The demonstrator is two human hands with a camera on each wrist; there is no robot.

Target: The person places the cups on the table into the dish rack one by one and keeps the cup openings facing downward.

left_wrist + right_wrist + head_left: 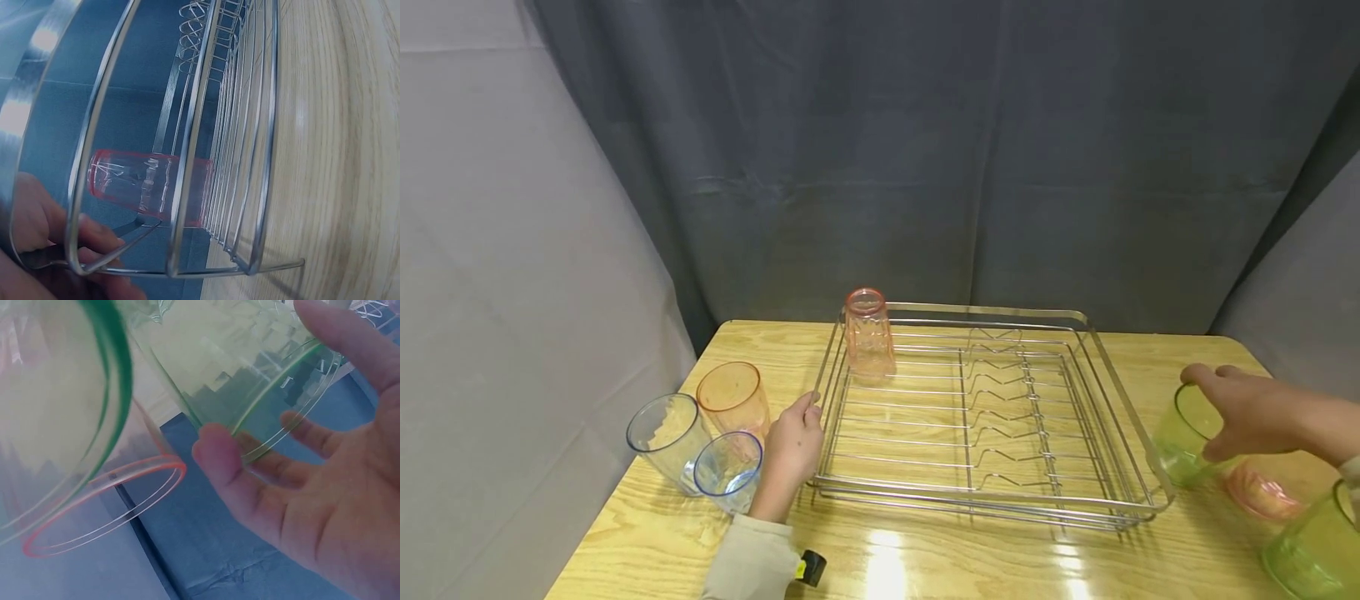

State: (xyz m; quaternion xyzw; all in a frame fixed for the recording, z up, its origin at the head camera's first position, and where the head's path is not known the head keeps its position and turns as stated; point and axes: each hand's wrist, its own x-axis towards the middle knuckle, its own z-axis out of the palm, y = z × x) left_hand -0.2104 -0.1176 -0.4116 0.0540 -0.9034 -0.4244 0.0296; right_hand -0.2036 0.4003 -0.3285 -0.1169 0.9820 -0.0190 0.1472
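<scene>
My left hand (795, 446) grips the left rim of a wire dish rack (1131, 417); in the left wrist view, curled fingers (94, 237) wrap the metal at the corner. Inside the rack's back left corner stands a pink tumbler (870, 337). My right hand (1262, 412) is spread over a green tumbler (1183, 442) just right of the rack. In the right wrist view, the thumb and fingers stand wide about the rim of that green tumbler (275, 406). Beside it are a pink tumbler (1262, 492) and another green tumbler (1318, 546).
Left of the rack an orange tumbler (733, 400), a clear tumbler with a dark rim (670, 437) and a blue-rimmed tumbler (730, 471) stand close together. The wooden table (880, 558) ends at a dark curtain (925, 167) behind and grey cloth (512, 333) at the left.
</scene>
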